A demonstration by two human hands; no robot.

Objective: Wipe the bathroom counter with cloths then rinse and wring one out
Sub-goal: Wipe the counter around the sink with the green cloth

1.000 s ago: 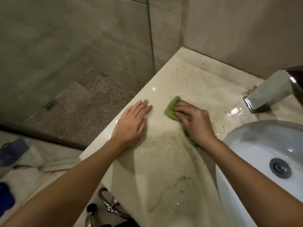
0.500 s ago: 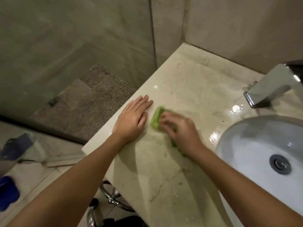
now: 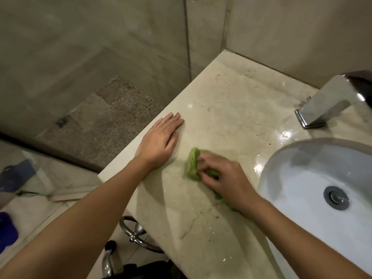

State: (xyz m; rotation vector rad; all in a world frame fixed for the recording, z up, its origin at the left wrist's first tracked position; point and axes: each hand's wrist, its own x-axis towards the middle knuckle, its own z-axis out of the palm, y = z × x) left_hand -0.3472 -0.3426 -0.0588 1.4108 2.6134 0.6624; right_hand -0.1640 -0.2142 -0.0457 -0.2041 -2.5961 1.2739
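Note:
A crumpled green cloth (image 3: 193,165) lies on the beige marble counter (image 3: 231,97), left of the basin. My right hand (image 3: 223,176) presses down on it with curled fingers and covers most of it; its motion blurs it. Flat on the counter near the left edge rests my left hand (image 3: 161,139), fingers together, holding nothing. Dark specks and wet patches mark the counter surface around the cloth. A white oval basin (image 3: 302,178) with a metal drain (image 3: 336,197) sits at the right.
A chrome tap (image 3: 326,103) stands behind the basin. The counter's left edge drops to a tiled floor and a speckled shower floor (image 3: 104,121). A chrome towel ring (image 3: 136,234) hangs below the counter front. Blue objects (image 3: 8,230) lie on the floor at far left.
My right hand has dragged the green cloth across the counter toward me and the front, from beside the left fingertips to below the left hand. The left hand stayed flat in place.

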